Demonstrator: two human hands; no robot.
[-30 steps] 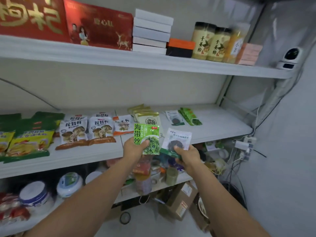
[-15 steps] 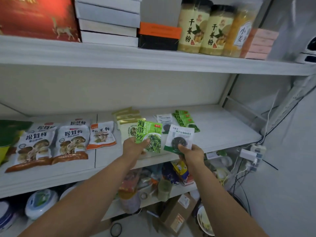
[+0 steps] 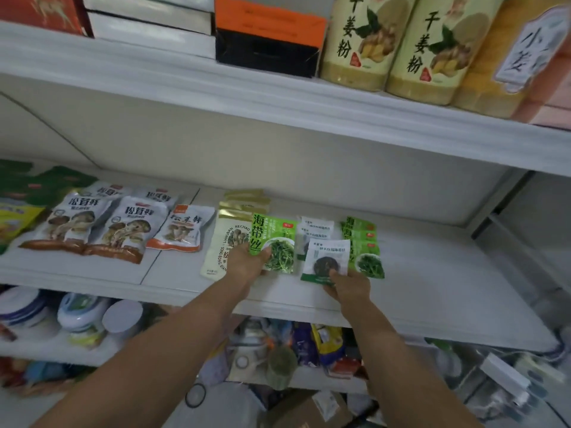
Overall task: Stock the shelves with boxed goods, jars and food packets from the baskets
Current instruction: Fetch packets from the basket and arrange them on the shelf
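Your hands moved over the white shelf (image 3: 432, 273): left hand (image 3: 244, 264) grips green kelp packet (image 3: 275, 245), right hand (image 3: 349, 285) pinches white packet (image 3: 327, 261); three jars (image 3: 432, 47) above.

Soft, even light up here, hardly any shadow; my view bows at the edges and everything is slightly blurred, lowest shelf (image 3: 37, 350) worst.

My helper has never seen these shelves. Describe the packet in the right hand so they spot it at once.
Find the middle shelf, below the tall yellow jars. Near its front edge the right hand pinches a small packet by its bottom edge. Unlike the bright green packets on both sides, it is white, with a dark round picture and a green bottom strip.
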